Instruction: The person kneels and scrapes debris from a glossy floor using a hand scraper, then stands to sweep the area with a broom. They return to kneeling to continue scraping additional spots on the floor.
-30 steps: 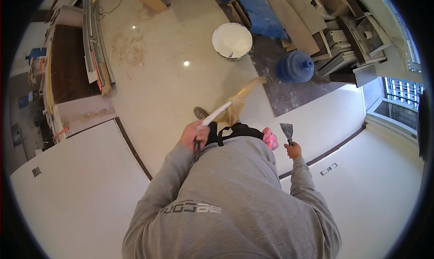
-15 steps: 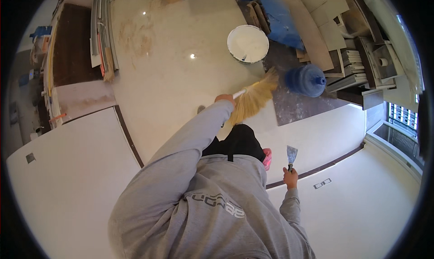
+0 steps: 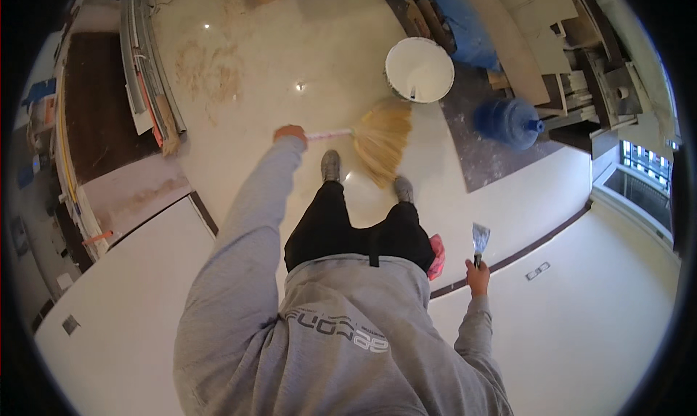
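A pale, glossy floor (image 3: 254, 75) fills most of what I can see ahead of the worker, smeared with brown dust farther off on the left, and a dark sheet (image 3: 494, 158) covers part of it on the right. The person wears a grey sweatshirt (image 3: 356, 292) and black trousers (image 3: 323, 227). The broom (image 3: 382, 136), straw-coloured and fanned wide, reaches across in front of the feet, its bristles toward the right, near a white bucket (image 3: 388, 71) at the dark sheet's edge. A blue water jug (image 3: 508, 123) sits on that sheet, farther right. The two hands are well apart: the left hand (image 3: 290, 132) is wrapped around the end of the broom's pale handle, and the right hand (image 3: 478, 278), out by the right hip, grips a scraper (image 3: 480, 240) with its blade pointing away from the body. Smallest of all, a pink cloth (image 3: 436, 258) hangs at the right hip.
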Tool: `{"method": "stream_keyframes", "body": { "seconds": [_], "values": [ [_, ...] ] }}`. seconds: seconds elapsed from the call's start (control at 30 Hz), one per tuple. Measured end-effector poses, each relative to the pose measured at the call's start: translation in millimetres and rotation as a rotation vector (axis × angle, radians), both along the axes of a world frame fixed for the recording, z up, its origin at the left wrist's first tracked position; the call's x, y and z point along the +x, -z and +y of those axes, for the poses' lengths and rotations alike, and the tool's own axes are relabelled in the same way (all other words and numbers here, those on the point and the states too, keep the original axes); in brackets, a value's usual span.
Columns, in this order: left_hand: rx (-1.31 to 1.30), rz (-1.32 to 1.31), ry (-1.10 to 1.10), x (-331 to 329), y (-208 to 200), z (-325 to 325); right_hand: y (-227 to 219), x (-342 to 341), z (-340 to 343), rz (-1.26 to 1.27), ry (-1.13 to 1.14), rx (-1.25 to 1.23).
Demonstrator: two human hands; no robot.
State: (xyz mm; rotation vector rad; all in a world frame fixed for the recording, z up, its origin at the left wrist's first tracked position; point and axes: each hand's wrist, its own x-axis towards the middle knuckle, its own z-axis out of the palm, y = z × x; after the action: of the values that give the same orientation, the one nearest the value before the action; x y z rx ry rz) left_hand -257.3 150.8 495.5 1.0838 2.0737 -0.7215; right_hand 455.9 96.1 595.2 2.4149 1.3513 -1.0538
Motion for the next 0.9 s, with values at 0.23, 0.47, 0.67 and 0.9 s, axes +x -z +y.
{"method": "stream_keyframes", "body": {
  "seconds": [0.23,0.47,0.67,0.9],
  "values": [
    [-0.032,0.227,-0.115,-204.2,-45.1,-48.0,-66.9,-212.4,-33.1,0.1,-0.292,0.079],
    [0.169,0.414,0.101,-279.2,-109.5,-40.1,-85.4,-224.2,-83.6,0.059,-0.257,0.038],
    [0.298,0.483,0.012,-232.6,-206.9,-65.2,-52.2,-131.4,-136.2,-0.033,-0.119,0.125],
    [0.283,0.396,0.037,-124.5,-331.3,-108.2,-4.0,-34.6,-209.7,0.044,-0.052,0.147]
  ]
}}
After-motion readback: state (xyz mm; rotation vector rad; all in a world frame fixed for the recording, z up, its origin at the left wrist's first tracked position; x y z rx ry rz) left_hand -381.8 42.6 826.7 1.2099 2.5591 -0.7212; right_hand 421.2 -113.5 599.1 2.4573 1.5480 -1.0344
